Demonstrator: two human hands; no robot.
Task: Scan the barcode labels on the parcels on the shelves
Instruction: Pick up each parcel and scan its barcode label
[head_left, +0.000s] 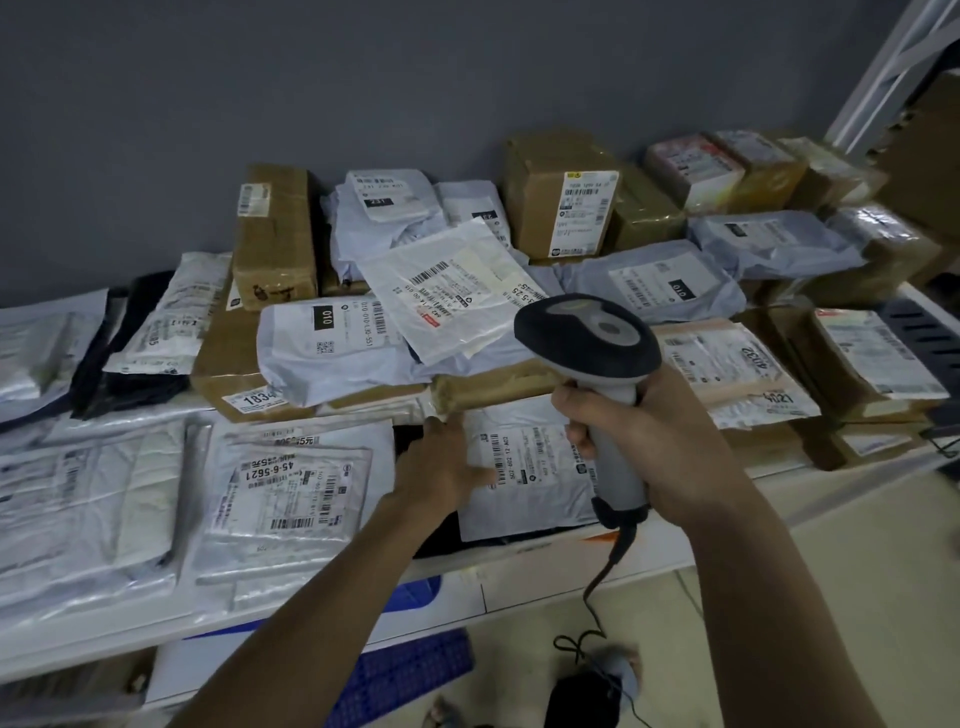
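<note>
Both hands are busy from where I'm watching. Right hand (631, 431) is wrapped around the grey grip of the barcode scanner (597, 384), dark head tipped forward and down toward the parcels, black cable (605, 577) dangling off the bottom of the handle to the floor. Left hand (441, 467) lies flat with straight fingers on the white mailer (524, 478) at the front edge of the shelf (566, 566), fingertips right by its barcode label (511, 457), thumb up against the edge of the flat brown package (493, 387) that overlaps the mailer's far side. So that hand isn't gripping anything, just pressing.

That mailer sits between my two hands, label facing up and readable enough ("12-A02" or so). Just left of it is another white mailer marked 45-6-5621 (291, 488), and further back a poly bag with a black "010" tag (332, 348) lies on a brown box marked 1834 (234, 374). Cardboard boxes (561, 192) stand against the grey wall (363, 78) at the back, with more bags and boxes piled off to the right. Blue crate (410, 670) is down below the shelf.
</note>
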